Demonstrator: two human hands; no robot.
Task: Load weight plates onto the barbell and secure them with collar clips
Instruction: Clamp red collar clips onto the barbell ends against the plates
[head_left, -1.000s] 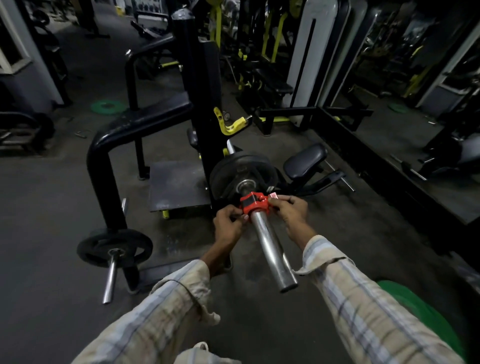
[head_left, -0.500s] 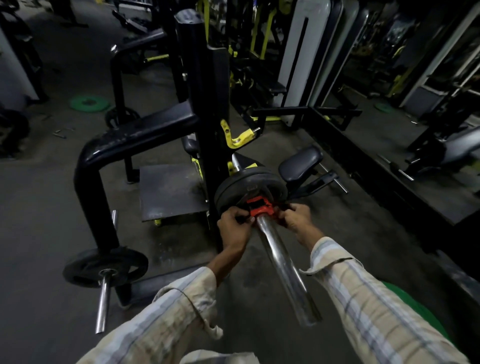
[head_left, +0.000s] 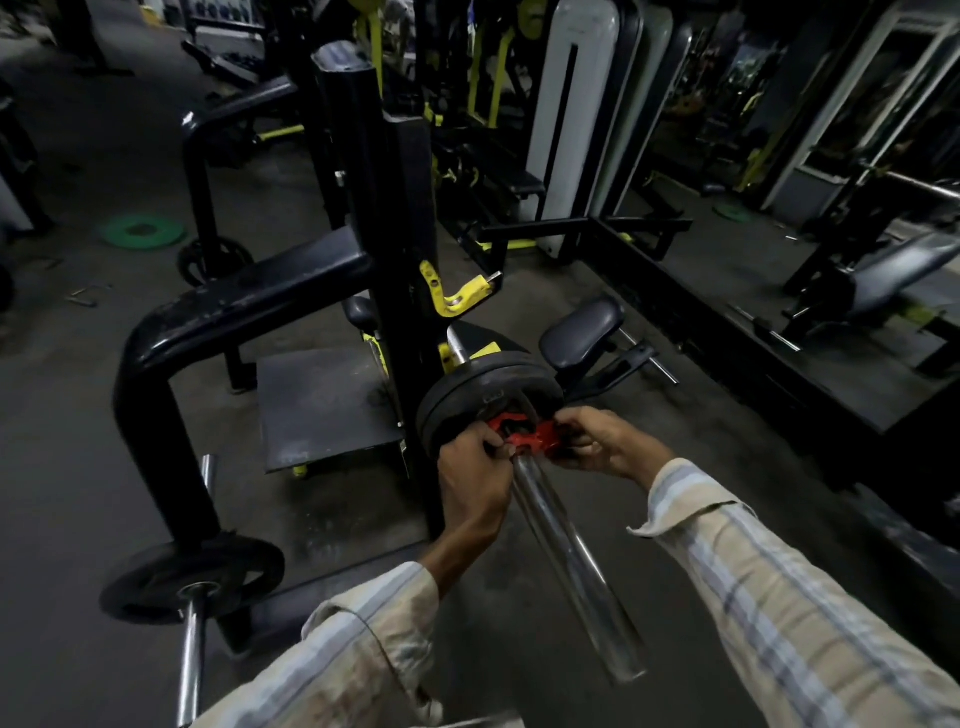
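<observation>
A chrome barbell sleeve runs from the lower middle up to black weight plates on the bar. A red collar clip sits on the sleeve right against the plates. My left hand grips the clip's left side with curled fingers. My right hand pinches its right side. Parts of the clip are hidden by my fingers.
A black rack upright with a yellow hook stands just behind the plates. A second black plate on a chrome peg is low at the left. A padded seat is to the right; a green plate lies on the floor far left.
The red clip has slid up the sleeve from a gap away until it sits against the plates. Both hands moved with it, and my view came closer.
</observation>
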